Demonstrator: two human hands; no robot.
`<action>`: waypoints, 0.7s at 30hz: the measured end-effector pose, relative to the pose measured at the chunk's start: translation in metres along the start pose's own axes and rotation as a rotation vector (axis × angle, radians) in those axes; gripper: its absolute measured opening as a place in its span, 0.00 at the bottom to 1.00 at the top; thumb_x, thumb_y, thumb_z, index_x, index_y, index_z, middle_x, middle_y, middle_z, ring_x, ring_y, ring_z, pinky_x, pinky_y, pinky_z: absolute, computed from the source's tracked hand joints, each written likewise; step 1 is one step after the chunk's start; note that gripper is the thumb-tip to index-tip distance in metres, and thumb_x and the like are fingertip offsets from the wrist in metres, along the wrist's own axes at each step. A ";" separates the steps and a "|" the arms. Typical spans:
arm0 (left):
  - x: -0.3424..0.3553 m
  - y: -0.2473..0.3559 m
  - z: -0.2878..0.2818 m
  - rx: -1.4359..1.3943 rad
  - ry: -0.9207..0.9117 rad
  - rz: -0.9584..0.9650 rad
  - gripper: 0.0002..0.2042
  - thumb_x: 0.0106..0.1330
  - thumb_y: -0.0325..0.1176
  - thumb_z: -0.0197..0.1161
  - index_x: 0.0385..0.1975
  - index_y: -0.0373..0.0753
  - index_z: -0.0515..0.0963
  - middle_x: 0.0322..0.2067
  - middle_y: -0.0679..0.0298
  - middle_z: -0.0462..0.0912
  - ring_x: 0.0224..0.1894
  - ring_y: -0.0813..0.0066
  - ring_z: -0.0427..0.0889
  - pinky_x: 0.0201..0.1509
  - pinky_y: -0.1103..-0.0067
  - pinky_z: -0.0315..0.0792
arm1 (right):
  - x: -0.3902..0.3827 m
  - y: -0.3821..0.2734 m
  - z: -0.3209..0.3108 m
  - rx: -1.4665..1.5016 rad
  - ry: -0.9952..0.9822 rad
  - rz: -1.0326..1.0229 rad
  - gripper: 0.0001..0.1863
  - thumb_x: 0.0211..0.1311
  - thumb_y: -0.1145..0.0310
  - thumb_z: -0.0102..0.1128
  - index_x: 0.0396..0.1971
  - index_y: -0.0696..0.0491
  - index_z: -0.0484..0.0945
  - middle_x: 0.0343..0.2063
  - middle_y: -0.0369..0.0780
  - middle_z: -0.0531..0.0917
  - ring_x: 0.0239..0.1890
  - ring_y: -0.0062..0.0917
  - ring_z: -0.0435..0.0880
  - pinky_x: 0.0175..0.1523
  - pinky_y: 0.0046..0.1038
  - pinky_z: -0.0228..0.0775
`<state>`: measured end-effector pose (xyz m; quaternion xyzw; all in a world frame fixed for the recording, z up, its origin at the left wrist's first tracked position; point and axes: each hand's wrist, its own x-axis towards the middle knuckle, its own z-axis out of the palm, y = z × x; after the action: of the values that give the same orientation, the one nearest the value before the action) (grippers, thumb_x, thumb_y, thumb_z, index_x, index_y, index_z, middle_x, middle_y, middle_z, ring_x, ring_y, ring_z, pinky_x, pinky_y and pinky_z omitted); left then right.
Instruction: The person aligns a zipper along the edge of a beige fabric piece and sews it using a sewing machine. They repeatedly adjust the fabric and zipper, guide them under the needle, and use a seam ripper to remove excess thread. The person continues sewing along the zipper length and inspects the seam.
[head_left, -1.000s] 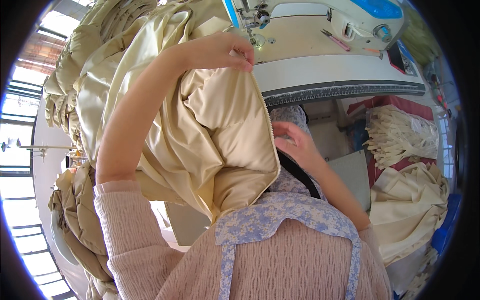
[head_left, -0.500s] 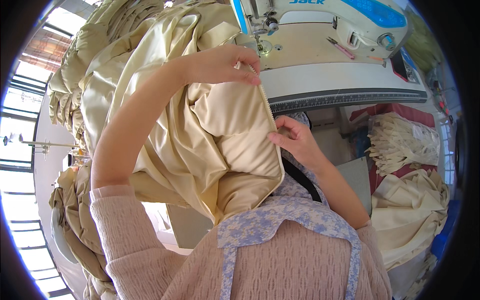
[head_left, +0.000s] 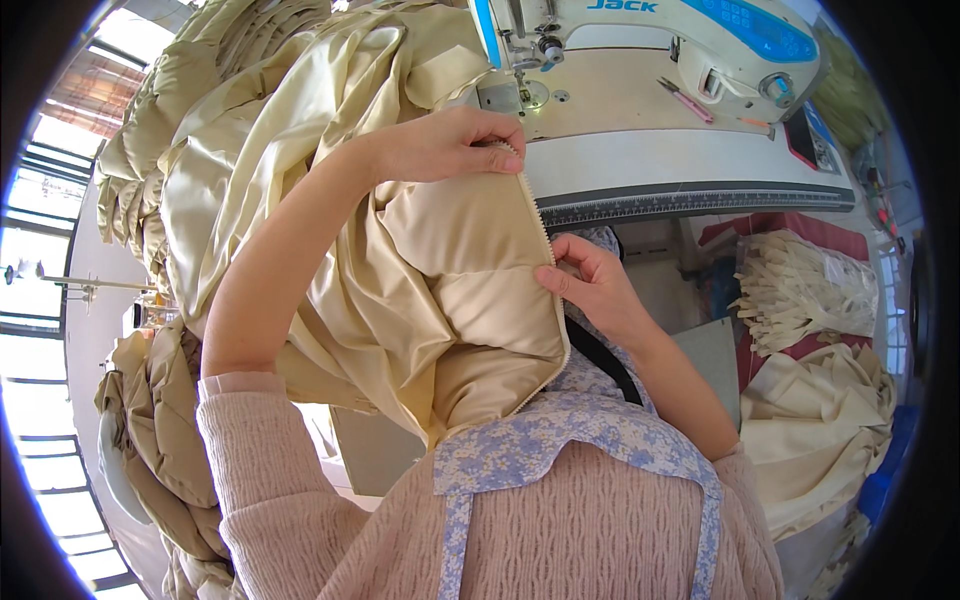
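A cream padded garment hangs over the table's front edge and lies across my lap. Along its right edge runs a zipper with pale teeth. My left hand pinches the upper end of that edge between thumb and fingers. Lower down, my right hand grips the same zipper edge, thumb on top and fingers behind, partly hidden. Between both hands the edge is stretched fairly straight; below the right hand it curves toward my apron.
A white and blue sewing machine stands behind the hands. A ruler strip lines the table front. Pink-handled tweezers lie on the machine bed. Right: a clear bag of cream strips and folded cream fabric. More padded pieces are heaped left.
My left hand has closed its fingers more and turned slightly at the zipper's upper end. The left forearm has shifted a little right. My right hand stays in place.
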<state>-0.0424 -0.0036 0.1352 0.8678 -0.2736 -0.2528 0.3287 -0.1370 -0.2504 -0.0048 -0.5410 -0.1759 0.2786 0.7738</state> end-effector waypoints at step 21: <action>-0.124 0.002 0.167 -0.385 0.140 0.274 0.06 0.73 0.33 0.66 0.41 0.37 0.82 0.38 0.62 0.84 0.44 0.66 0.83 0.55 0.69 0.71 | 0.092 -0.042 -0.025 -1.639 -0.097 -0.577 0.43 0.54 0.72 0.73 0.72 0.43 0.68 0.65 0.42 0.76 0.38 0.37 0.88 0.43 0.35 0.83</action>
<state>-0.2357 0.0025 0.0593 0.7593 -0.3121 -0.1925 0.5376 -0.0403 -0.2223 0.0232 -0.8493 -0.4842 -0.1202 0.1723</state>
